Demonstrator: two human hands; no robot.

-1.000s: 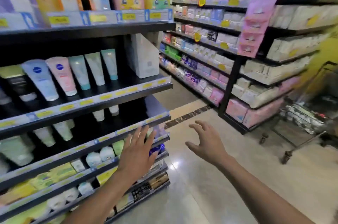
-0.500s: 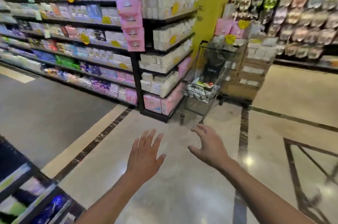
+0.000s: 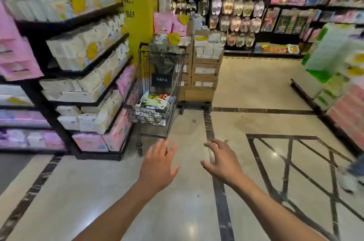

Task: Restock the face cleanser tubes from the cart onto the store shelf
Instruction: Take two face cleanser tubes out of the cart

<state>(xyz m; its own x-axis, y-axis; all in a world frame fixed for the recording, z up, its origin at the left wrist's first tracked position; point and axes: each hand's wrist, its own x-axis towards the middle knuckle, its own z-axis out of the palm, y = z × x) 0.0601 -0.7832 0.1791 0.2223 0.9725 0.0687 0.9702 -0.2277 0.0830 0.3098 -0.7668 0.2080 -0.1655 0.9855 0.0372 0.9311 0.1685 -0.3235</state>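
- Step in hand: going to fetch stock. The person faces the cart [image 3: 132, 96] with both arms stretched toward it and nothing picked up yet.
- Person's left hand [image 3: 157, 167]: empty, palm down, fingers straight and spread. It hangs over the floor [image 3: 256, 91] short of the cart, not touching it.
- Person's right hand [image 3: 222, 164]: empty too, fingers loosely bent and apart, thumb out. It is off to the right, further from the cart than the other.
- The face cleanser tubes [image 3: 151, 103] lie in a loose heap at the bottom of the cart basket, pale tubes mixed with something orange. Too blurred to count or read.
- The cart is parked at the end of a tissue shelf [image 3: 84, 51], in front of a yellow pillar [image 3: 139, 0]. A stack of cardboard boxes [image 3: 204, 75] is just beside it on the right, and a dark bag [image 3: 161, 63] sits in its upper seat part.
- The shelf the tubes belong on is not in view. The racks here hold tissue packs and, on the back wall, slippers [image 3: 232, 4].
- Next move, my guess: close the gap, reach over the near rim down into the basket and take hold of a tube or several.
- The basket looks deep and the heap jumbled, so a hand must go low and single tubes out.
- After that the tubes need carrying to the cleanser shelf, wherever it stands.
- Someone's blurred shoe [image 3: 350, 179] shows at the far right edge, well apart from the cart.
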